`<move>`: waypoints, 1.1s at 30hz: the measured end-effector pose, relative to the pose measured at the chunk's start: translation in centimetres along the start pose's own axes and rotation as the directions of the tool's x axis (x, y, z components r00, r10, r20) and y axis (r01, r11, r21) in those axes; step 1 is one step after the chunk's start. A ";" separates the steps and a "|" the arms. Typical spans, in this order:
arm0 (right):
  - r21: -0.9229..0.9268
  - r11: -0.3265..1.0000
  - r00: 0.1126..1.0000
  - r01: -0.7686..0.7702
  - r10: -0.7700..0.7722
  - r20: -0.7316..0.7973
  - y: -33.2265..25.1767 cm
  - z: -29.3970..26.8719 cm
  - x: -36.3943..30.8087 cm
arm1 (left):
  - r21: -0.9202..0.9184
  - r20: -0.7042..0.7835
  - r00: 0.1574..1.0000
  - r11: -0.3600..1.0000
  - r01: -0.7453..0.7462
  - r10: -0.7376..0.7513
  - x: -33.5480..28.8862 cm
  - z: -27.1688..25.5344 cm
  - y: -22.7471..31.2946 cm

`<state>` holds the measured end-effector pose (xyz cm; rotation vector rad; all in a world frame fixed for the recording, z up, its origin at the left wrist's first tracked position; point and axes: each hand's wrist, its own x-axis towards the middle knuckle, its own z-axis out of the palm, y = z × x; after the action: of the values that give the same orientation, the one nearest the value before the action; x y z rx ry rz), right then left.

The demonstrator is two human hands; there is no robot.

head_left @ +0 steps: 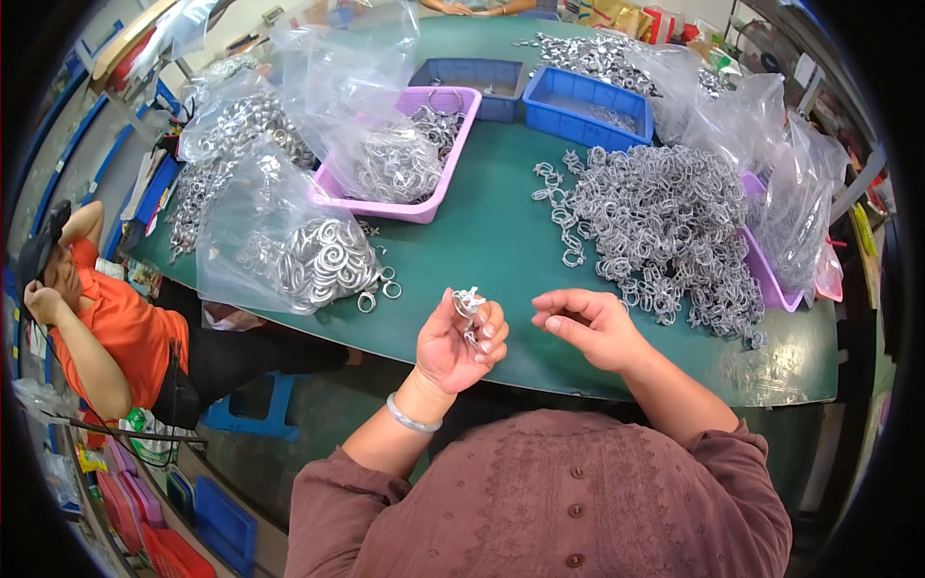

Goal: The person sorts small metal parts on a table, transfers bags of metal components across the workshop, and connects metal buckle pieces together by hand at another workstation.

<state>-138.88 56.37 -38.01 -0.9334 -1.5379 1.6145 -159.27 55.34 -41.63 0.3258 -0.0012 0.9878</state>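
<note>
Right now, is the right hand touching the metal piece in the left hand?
Apart: the head view shows green tabletop plainly between the right hand and the metal piece that the left hand holds.

Metal piece (468,302), partly hidden

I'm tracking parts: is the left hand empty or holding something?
Holding something: silvery metalwork shows between the thumb and curled fingers of the left hand; how many pieces, I cannot tell.

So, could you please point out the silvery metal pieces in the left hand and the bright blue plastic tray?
Silvery metal pieces (469,302), head view: upper part.
Bright blue plastic tray (578,126), head view: near wall.
</note>
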 end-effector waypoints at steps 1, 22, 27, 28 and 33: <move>-0.007 1.000 1.000 -0.013 0.013 -0.001 0.0 0.0 0.1 | 0.025 -0.006 1.000 1.000 -0.012 0.012 -0.1 0.0 0.0; -0.657 0.597 0.882 0.461 -0.390 0.264 -9.0 -1.0 9.4 | 0.157 -0.301 0.939 0.980 -0.124 0.168 -4.3 -1.7 3.8; -0.701 0.409 0.773 0.584 -0.544 0.326 -13.2 0.7 15.0 | 0.208 -0.350 0.920 0.972 -0.106 0.175 -4.9 -1.6 4.7; -0.716 0.360 0.750 0.598 -0.567 0.340 -13.8 1.1 16.3 | 0.216 -0.348 0.918 0.969 -0.116 0.187 -5.0 -1.5 4.9; -0.738 0.281 0.720 0.613 -0.584 0.376 -14.6 2.7 19.2 | 0.054 -0.293 0.925 0.970 -0.237 0.243 -5.4 -1.6 6.3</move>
<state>-150.40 72.40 -23.93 -0.5796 -2.3688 0.2447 -167.62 54.56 -42.26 0.1924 0.2473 1.2745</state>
